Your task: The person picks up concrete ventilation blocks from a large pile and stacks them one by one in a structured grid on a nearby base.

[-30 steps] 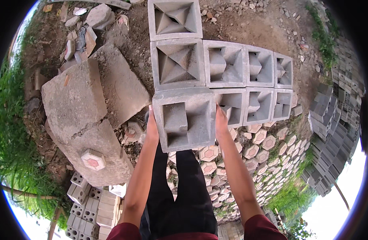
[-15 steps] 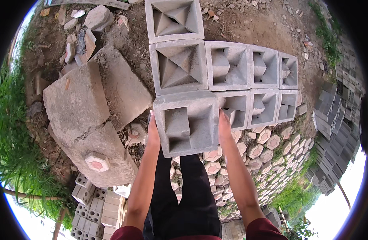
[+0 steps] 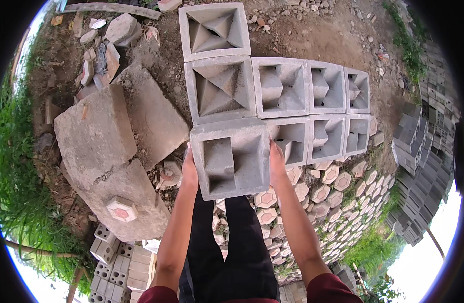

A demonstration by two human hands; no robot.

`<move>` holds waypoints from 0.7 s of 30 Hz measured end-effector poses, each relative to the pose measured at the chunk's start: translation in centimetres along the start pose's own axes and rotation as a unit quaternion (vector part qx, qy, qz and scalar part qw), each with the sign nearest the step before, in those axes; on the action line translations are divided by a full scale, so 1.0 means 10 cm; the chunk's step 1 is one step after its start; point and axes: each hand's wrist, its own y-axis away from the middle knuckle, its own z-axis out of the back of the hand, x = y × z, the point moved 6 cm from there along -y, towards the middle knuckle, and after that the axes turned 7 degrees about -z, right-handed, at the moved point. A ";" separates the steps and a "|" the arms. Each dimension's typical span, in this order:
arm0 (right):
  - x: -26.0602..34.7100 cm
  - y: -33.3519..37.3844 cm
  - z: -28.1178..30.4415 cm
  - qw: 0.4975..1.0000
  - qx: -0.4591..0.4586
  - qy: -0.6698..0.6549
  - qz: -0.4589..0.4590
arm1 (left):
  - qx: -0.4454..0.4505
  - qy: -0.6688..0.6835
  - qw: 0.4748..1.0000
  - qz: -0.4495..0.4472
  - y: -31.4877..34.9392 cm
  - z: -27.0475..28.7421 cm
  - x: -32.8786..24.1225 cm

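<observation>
- Left hand (image 3: 189,168) and right hand (image 3: 277,162) hold a concrete block (image 3: 219,156) by opposite sides, before the legs; whether it is set down, I cannot tell.
- Cracked slab (image 3: 96,132) limits room leftward; hexagonal pavers (image 3: 321,193) lie rightward.
- Eight similar blocks (image 3: 283,112) already stand edge to edge.
- Bare soil (image 3: 312,38) opens beyond.

The topmost block (image 3: 224,25) now shows whole.

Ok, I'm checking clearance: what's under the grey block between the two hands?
Black trouser legs and hexagonal tiles show past the near edge of the block; whatever lies directly beneath is hidden.
</observation>
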 end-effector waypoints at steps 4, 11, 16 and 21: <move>0.02 -0.01 -0.01 0.999 -0.018 0.027 -0.024 | -0.010 -0.026 1.000 -0.004 0.00 0.05 0.00; 0.27 -0.05 -0.03 0.990 -0.062 0.103 0.076 | 0.070 -0.018 0.997 -0.026 -0.03 -0.15 -0.08; 0.51 0.34 -0.08 0.871 -0.222 0.397 0.187 | 0.096 -0.118 0.983 -0.104 -0.01 -0.07 -0.21; 0.82 1.34 -0.13 0.806 -0.256 0.441 0.299 | 0.008 -0.388 0.870 -0.304 0.68 -0.03 -0.75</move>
